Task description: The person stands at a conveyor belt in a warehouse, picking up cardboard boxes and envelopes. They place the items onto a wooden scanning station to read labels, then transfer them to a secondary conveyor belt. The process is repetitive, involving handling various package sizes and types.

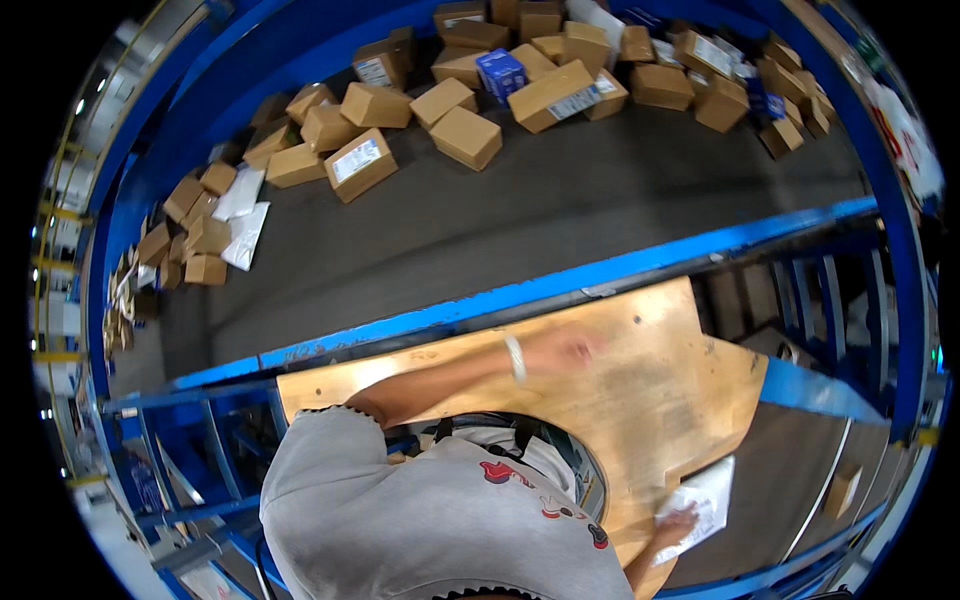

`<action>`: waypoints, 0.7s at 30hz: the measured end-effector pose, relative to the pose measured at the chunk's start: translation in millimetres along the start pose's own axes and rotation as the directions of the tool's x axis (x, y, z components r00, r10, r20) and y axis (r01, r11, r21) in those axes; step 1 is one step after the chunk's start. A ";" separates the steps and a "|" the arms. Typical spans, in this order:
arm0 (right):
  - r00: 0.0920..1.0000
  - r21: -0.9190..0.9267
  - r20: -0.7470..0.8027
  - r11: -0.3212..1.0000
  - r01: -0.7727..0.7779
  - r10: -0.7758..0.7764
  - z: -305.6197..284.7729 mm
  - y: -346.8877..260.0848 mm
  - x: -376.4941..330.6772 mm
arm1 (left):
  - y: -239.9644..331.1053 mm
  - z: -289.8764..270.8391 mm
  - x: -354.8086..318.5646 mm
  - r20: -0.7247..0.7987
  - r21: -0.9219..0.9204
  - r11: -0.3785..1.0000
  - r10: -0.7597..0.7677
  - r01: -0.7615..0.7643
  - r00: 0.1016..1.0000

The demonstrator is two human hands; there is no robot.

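Even indoor light, soft shadows; heavy fisheye bending at rim, black corners; left hand (566, 350) motion-blurred.

The white flat parcel (700, 510) is a thin mailer bag or envelope lying flat, one corner pointing away from the person. It sits directly under the right hand (677, 525), whose fingers rest on its near edge. It overhangs the wooden board's lower right edge; its surface markings appear faint, possibly a label.
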State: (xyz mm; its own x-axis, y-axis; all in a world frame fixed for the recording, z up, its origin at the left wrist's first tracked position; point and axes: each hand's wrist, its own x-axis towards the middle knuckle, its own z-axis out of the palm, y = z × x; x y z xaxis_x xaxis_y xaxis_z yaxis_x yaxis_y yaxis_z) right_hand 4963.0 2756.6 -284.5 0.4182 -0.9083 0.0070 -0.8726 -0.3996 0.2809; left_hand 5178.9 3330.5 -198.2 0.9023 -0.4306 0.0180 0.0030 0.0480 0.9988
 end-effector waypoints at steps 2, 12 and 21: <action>0.982 -0.108 0.017 0.977 -0.186 0.189 0.0 -27.0 79.1 | 44.3 -98.9 13.0 -0.343 0.218 0.938 -0.186 0.270 0.921; -0.273 0.168 -0.620 -0.465 0.869 -0.735 -341.4 -634.8 -98.7 | -49.2 -364.7 87.4 -0.659 0.752 -0.200 -0.227 0.628 0.717; -0.536 -0.308 -0.477 -0.439 0.844 -0.696 -294.9 -1022.7 -275.6 | -157.6 -493.9 202.2 -0.194 0.852 -0.506 -0.072 0.132 0.978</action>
State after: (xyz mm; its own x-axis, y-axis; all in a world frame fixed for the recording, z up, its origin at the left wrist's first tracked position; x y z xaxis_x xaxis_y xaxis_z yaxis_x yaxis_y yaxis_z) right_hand 5814.6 3452.1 -290.6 0.5037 0.8243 0.2586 0.8136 -0.5532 0.1787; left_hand 5573.8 3681.0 -374.1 0.9663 -0.2495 -0.0632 -0.2498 -0.8495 -0.4648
